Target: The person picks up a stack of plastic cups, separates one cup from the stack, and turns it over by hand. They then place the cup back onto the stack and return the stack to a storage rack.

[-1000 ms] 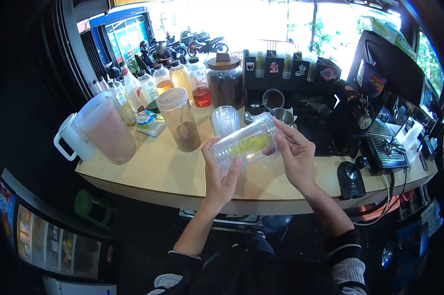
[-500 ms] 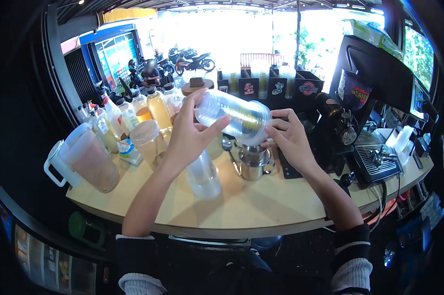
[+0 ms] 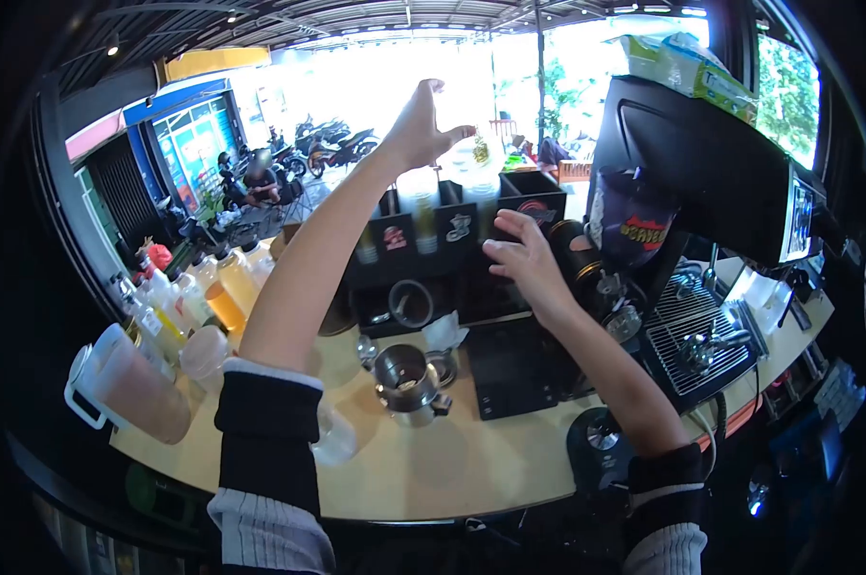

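Note:
My left hand (image 3: 427,132) is raised over the black cup holder (image 3: 428,230), thumb and fingers curved around the upper part of a stack of clear plastic cups (image 3: 481,158) with yellow-green print. Glare washes out the stack's edges and top. The stack stands roughly upright at a compartment, beside other clear cups (image 3: 418,196). In front of the holder's right part, my right hand (image 3: 527,257) is open and empty, fingers apart. Below on the counter are a metal pitcher (image 3: 407,385) and a clear cup (image 3: 333,437), partly hidden by my left sleeve.
Bottles (image 3: 198,297) and a plastic jug (image 3: 141,383) stand on the left. A flat black device (image 3: 512,369) lies mid-counter. To the right are a grinder (image 3: 634,216) and an espresso machine (image 3: 706,340). A person (image 3: 261,177) sits outside near motorbikes (image 3: 342,149).
Both hands have moved forward. The cup stack, tilted between them earlier, is now upright at the holder. My right hand has let go of it. The view has shifted right.

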`<action>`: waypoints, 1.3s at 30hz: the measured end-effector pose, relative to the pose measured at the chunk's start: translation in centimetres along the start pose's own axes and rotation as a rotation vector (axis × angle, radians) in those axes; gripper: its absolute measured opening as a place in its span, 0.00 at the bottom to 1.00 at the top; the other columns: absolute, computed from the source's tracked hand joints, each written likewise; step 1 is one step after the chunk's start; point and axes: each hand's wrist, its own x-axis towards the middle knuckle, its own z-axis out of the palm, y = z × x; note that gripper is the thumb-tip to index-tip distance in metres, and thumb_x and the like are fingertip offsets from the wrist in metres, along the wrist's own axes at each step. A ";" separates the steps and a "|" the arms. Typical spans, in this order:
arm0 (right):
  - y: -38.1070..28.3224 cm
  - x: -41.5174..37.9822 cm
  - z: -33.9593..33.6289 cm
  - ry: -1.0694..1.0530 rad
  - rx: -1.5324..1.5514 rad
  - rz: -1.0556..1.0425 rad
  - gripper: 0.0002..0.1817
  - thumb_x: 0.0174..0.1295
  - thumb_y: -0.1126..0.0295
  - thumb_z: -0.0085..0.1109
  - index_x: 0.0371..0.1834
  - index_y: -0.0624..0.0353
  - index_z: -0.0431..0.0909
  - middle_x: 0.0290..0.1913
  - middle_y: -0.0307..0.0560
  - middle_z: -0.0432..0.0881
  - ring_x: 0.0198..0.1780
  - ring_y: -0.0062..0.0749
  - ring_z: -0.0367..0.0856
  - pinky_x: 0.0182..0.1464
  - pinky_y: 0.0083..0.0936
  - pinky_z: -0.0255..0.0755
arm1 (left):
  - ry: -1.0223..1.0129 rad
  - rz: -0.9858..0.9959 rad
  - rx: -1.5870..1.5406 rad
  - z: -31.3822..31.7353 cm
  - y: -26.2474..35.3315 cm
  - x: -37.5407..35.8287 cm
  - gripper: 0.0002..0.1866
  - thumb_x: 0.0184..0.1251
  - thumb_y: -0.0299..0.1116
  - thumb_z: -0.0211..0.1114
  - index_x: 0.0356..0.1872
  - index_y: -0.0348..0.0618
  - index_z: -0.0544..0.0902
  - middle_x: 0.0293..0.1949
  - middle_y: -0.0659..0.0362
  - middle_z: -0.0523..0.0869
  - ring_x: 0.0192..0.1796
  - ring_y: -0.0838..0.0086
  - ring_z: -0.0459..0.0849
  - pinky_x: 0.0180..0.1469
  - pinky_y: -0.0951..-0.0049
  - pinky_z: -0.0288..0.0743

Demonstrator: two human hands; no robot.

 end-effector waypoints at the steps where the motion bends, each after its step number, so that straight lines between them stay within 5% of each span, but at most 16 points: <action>1: 0.3 0.0 -0.5 -0.031 -0.069 -0.041 0.33 0.58 0.66 0.62 0.65 0.62 0.58 0.64 0.55 0.64 0.53 0.33 0.75 0.48 0.27 0.73 | -0.036 0.007 0.011 1.1 -0.2 1.1 0.45 0.51 0.45 0.74 0.61 0.28 0.57 0.60 0.37 0.67 0.65 0.52 0.67 0.67 0.63 0.61; 10: -0.3 -2.3 -2.1 -0.282 -0.322 -0.084 0.29 0.60 0.70 0.60 0.64 0.56 0.60 0.62 0.45 0.63 0.56 0.32 0.72 0.51 0.29 0.74 | -0.388 -0.128 0.070 6.8 -2.8 4.0 0.44 0.52 0.48 0.73 0.63 0.31 0.60 0.62 0.41 0.69 0.66 0.55 0.67 0.68 0.64 0.60; 20: -0.8 -2.9 -2.9 -0.355 -0.338 -0.172 0.29 0.58 0.68 0.61 0.62 0.56 0.62 0.60 0.50 0.64 0.52 0.36 0.74 0.48 0.31 0.74 | -0.705 -0.237 -0.009 8.9 -5.4 2.7 0.47 0.49 0.46 0.75 0.65 0.31 0.59 0.65 0.43 0.66 0.68 0.58 0.65 0.70 0.67 0.57; 29: -0.9 -3.0 -2.3 -0.390 -0.307 -0.177 0.28 0.58 0.67 0.60 0.61 0.56 0.62 0.59 0.49 0.65 0.52 0.36 0.74 0.49 0.31 0.73 | -0.784 -0.308 0.081 9.4 -3.9 1.6 0.47 0.54 0.45 0.70 0.68 0.34 0.54 0.68 0.44 0.60 0.70 0.59 0.60 0.72 0.68 0.54; 34: -0.7 -3.7 -2.4 -0.381 -0.299 -0.163 0.27 0.59 0.68 0.60 0.61 0.56 0.63 0.59 0.49 0.65 0.52 0.36 0.74 0.48 0.31 0.73 | -0.763 -0.181 0.392 9.9 -1.6 0.4 0.46 0.61 0.45 0.61 0.71 0.33 0.45 0.72 0.43 0.48 0.74 0.57 0.48 0.74 0.66 0.47; 39: -0.6 -4.1 -1.7 -0.376 -0.304 -0.161 0.27 0.58 0.68 0.60 0.60 0.56 0.64 0.58 0.48 0.66 0.51 0.34 0.75 0.47 0.29 0.73 | -0.708 -0.093 0.393 8.6 -1.3 -0.1 0.45 0.62 0.45 0.60 0.70 0.31 0.45 0.72 0.40 0.48 0.74 0.54 0.47 0.74 0.63 0.44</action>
